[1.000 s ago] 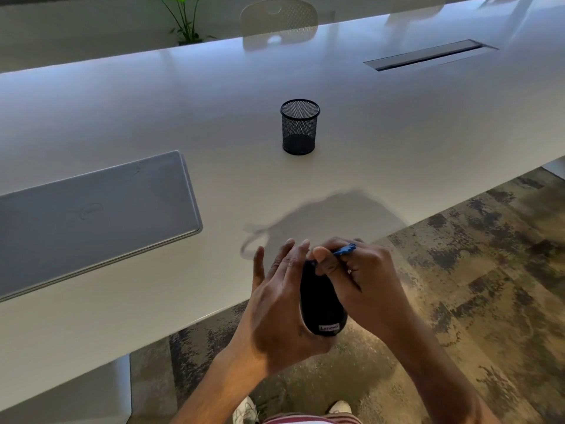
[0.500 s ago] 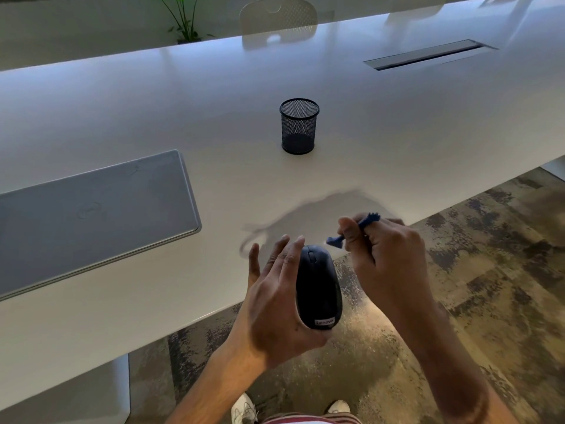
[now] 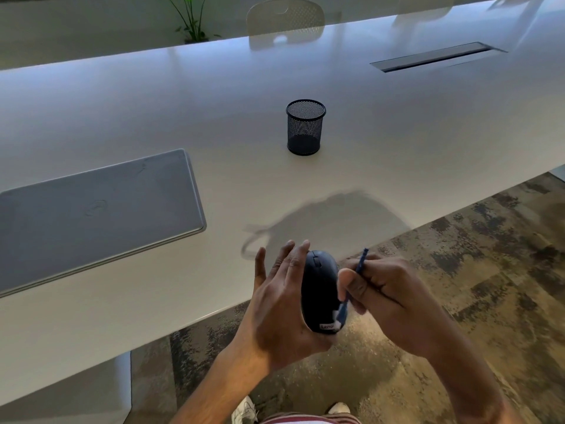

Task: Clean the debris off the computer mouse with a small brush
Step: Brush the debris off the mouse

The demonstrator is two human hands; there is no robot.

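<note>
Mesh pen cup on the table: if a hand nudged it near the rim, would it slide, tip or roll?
The mesh pen cup looks see-through with nothing showing inside, so it is probably light and would move easily. It stands taller than wide, so a nudge near the rim might tip it. Being round, it would likely roll on the smooth table once on its side.

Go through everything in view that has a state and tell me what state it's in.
Mouse: held off the table, buttons up.
Brush: bristle end against the mouse's near end.
Left hand: cradles the mouse.
Right hand: pinches the brush.
Laptop: closed, flat.
Mesh pen cup: upright, empty.
</note>
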